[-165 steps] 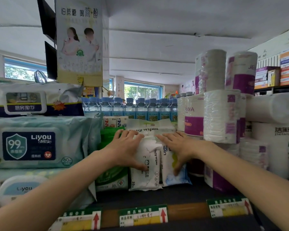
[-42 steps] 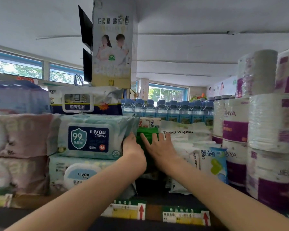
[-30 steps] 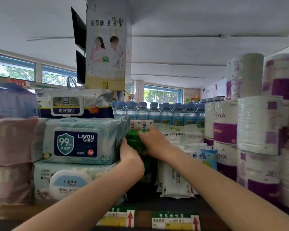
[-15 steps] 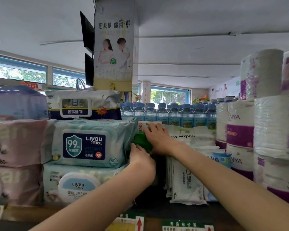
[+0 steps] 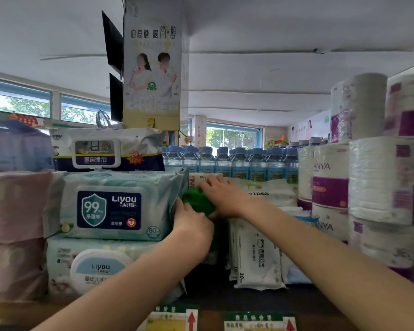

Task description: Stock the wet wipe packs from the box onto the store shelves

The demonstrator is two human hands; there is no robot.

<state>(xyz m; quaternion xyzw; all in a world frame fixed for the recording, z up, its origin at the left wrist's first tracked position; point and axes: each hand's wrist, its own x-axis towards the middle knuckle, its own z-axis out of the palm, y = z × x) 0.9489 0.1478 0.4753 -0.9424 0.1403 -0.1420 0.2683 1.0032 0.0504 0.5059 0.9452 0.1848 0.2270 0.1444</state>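
Head view: dark shelf [image 5: 249,299] w/ price tags [image 5: 258,322], windows [image 5: 233,138] behind.

On the shelf [image 5: 237,299], the Liyou wipe packs [image 5: 110,209] are stacked at the left, with a kitchen-wipe pack [image 5: 105,151] on top. Baby wipe packs [image 5: 256,254] stand on end at the centre, toilet paper rolls [image 5: 378,182] are stacked to the right, and water bottles [image 5: 232,161] stand in a row behind. Price tags [image 5: 175,318] line the front edge.

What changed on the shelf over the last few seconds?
Both hands left the white wipe packs and shifted left to the green pack: the right hand now lies over its top, the left hand at its front. The Liyou packs and paper rolls stayed put.
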